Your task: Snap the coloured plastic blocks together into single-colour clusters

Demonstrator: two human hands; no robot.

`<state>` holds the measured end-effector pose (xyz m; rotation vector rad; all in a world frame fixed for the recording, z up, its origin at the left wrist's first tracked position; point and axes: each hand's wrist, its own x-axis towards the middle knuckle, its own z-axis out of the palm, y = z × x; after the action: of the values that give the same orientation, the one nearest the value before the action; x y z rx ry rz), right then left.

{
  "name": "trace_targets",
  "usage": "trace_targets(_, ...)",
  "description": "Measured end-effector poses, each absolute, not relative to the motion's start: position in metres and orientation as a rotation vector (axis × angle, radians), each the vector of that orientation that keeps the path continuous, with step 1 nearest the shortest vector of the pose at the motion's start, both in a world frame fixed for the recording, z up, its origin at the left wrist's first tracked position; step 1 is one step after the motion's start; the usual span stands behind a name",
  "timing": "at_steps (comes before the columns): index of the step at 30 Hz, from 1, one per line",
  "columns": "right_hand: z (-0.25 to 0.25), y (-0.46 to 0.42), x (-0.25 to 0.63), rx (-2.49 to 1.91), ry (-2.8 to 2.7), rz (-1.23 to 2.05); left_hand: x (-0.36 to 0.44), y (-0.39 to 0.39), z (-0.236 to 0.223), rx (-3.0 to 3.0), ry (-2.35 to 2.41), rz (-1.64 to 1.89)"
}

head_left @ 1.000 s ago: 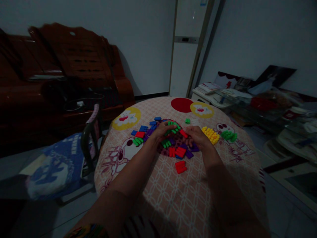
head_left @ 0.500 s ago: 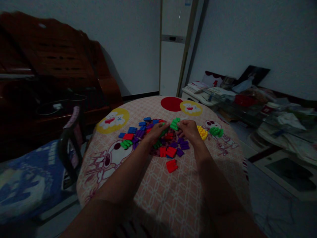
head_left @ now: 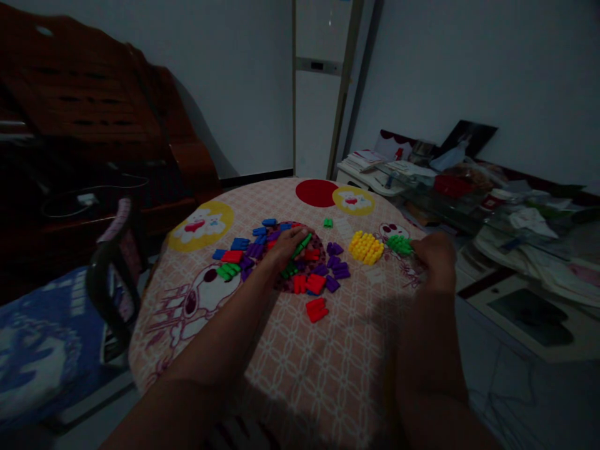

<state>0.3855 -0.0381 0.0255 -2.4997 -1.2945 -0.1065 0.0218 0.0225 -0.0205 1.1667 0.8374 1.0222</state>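
My left hand (head_left: pixel 287 245) is over the pile with its fingers closed on a green building block (head_left: pixel 302 245). At the right side of the table, my right hand (head_left: pixel 435 253) pinches at the near end of a cluster of green building blocks (head_left: pixel 399 244); the exact piece in its fingers is partly hidden. A cluster of yellow building blocks (head_left: pixel 366 248) lies to the left of that cluster. Around my left hand are red (head_left: pixel 315 284), purple (head_left: pixel 340 269) and blue blocks (head_left: pixel 240 244). One small green block (head_left: pixel 328 222) lies apart, beyond the pile.
A patterned cloth covers the round table (head_left: pixel 285 350). A chair with a blue cover (head_left: pixel 47 337) stands at the left, a wooden bench (head_left: pixel 94 106) behind it. To the right, a glass-topped stand (head_left: pixel 450 200) holds papers, bags and a cup.
My right hand has moved right, from the pile to the green cluster, carrying green. My left hand stays over the pile with its green block. The view has shifted slightly right.
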Motion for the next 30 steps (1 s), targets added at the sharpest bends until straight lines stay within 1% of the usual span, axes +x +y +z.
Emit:
trace_targets(3, 0.014, -0.036, 0.385, -2.623, -1.158, -0.026, 0.02, 0.024, -0.02, 1.15, 0.849, 1.034)
trace_targets(13, -0.003, -0.03, 0.377, -2.577, -1.111, -0.041, 0.025, 0.024, -0.026, 1.158, 0.839, 1.013)
trace_targets(18, 0.01, -0.029, 0.374, -2.54, -1.082, -0.012, 0.025, 0.019, -0.023, 1.256, 0.791, 0.956)
trace_targets(21, 0.028, -0.029, 0.357, -2.358, -1.234, -0.018, 0.026, 0.015, -0.019, 1.333, 0.758, 0.931)
trace_targets(22, 0.034, -0.029, 0.346, -2.254, -1.295, 0.054, 0.027, 0.014, -0.018, 1.358, 0.75, 0.93)
trace_targets(25, 0.047, -0.028, 0.304, -1.909, -1.353, 0.474, 0.03, 0.008, -0.013, 1.414, 0.73, 0.926)
trace_targets(28, 0.05, -0.028, 0.259, -1.623, -1.587, 0.883, 0.031, 0.004, -0.009, 1.408, 0.698, 0.926)
trace_targets(30, 0.05, -0.029, 0.236, -1.496, -1.684, 1.082, 0.032, 0.003, -0.007, 1.396, 0.68, 0.928)
